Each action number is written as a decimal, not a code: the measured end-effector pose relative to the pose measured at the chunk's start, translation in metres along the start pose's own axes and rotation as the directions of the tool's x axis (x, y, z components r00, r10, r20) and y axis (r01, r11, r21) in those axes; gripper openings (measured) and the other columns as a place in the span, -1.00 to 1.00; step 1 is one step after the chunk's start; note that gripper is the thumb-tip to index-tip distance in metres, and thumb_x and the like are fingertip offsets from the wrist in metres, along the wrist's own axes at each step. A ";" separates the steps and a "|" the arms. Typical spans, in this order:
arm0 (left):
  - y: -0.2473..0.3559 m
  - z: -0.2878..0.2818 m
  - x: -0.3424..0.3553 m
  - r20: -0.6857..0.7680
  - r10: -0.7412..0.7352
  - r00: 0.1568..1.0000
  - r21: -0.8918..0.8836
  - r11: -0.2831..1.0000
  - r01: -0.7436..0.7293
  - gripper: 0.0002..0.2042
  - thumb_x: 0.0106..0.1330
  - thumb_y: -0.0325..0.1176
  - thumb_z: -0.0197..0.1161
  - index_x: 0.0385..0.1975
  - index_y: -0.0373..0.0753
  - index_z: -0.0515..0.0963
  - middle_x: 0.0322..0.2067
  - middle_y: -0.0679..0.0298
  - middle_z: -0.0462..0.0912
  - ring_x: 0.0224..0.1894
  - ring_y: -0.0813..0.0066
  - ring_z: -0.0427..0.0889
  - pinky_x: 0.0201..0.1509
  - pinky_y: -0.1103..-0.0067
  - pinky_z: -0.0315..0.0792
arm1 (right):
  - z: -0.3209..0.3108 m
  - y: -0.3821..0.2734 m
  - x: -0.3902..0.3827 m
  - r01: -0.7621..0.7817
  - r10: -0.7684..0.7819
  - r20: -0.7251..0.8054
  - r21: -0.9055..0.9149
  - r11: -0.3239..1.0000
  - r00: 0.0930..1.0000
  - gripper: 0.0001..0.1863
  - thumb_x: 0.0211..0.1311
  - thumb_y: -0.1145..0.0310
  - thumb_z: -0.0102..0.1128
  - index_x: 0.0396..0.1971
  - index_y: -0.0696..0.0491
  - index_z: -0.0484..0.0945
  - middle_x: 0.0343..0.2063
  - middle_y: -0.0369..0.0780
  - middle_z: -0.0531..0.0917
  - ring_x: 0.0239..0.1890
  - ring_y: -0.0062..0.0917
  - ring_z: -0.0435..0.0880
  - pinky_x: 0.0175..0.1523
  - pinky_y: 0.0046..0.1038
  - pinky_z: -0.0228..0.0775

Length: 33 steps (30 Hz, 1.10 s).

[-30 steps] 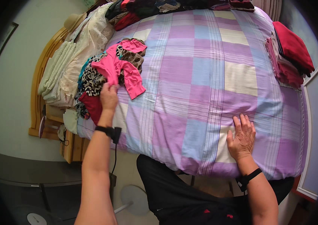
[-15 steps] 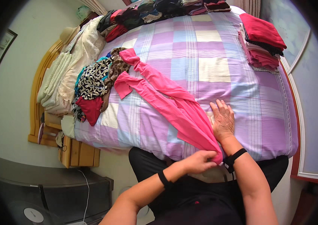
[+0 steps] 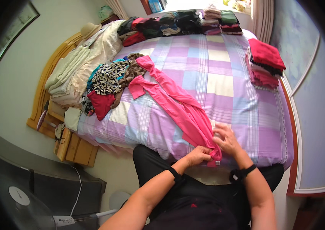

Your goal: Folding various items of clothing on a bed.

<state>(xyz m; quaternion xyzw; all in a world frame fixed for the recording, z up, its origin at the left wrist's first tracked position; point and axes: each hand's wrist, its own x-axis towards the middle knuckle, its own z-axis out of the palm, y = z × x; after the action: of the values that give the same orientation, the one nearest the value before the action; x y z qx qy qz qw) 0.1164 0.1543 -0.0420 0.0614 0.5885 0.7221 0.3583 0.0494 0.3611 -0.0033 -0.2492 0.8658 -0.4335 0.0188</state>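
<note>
A pair of pink leggings (image 3: 170, 102) lies stretched across the bed, its two legs pointing away toward the far left. At its near end, by the bed's front edge, my left hand (image 3: 199, 155) is closed on the bunched waist, where a small white label hangs. Just right of the waist, my right hand (image 3: 228, 140) is raised a little, its fingers bent and apart, close to the pink cloth. Beyond the far leg ends is a loose heap of clothes (image 3: 110, 79), with black-and-white patterned, brown spotted, teal and red pieces.
A checked purple, blue and cream sheet (image 3: 220, 84) covers the bed. Folded clothes (image 3: 187, 21) line its far edge, and a stack with red on top (image 3: 266, 53) stands at the right. Pale bedding (image 3: 68, 71) lies by the wooden headboard (image 3: 40, 99). A wooden nightstand (image 3: 79, 147) stands at left.
My right hand has lifted off the sheet, its fingers bending beside the leggings. My left hand has taken a tighter hold at the waist, and the view has shifted, showing more of the window.
</note>
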 end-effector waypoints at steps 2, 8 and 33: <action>-0.005 -0.008 -0.004 -0.038 -0.001 0.999 0.089 0.996 0.005 -0.77 0.20 -0.53 0.26 -0.16 -0.31 0.72 -0.26 0.42 0.73 -0.24 0.70 0.62 -0.09 0.68 0.47 | -0.003 -0.017 -0.014 -0.040 0.034 0.064 0.091 0.995 0.997 -0.56 0.16 0.09 0.39 -0.02 0.02 0.70 0.16 -0.06 0.59 0.26 -0.17 0.50 0.37 -0.20 0.29; -0.003 0.005 -0.005 -0.006 0.105 0.994 -0.038 0.994 -0.106 -0.66 0.23 -0.59 0.20 0.00 -0.33 0.68 -0.18 0.40 0.73 -0.16 0.68 0.62 -0.03 0.67 0.46 | -0.011 -0.030 -0.056 0.002 -0.005 0.114 0.031 1.000 0.993 -0.52 0.09 0.10 0.46 -0.02 0.02 0.68 -0.07 -0.11 0.67 -0.01 -0.18 0.62 0.11 -0.20 0.42; -0.046 -0.031 0.039 -0.113 -0.110 0.987 -0.463 0.885 0.046 -0.80 0.32 -0.39 0.24 -0.13 -0.26 0.69 -0.33 0.31 0.73 -0.27 0.47 0.67 -0.09 0.59 0.52 | 0.034 0.032 -0.049 -0.186 0.093 0.233 0.419 0.889 0.968 -0.44 0.21 0.37 0.46 0.22 0.11 0.56 0.04 -0.28 0.67 0.09 -0.61 0.62 0.21 -0.53 0.46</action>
<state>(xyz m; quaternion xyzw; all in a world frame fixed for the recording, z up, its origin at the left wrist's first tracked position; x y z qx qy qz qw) 0.0920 0.1547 -0.1051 -0.0981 0.4264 0.8281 0.3505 0.0872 0.3736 -0.0579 -0.2190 0.7552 -0.5862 0.1953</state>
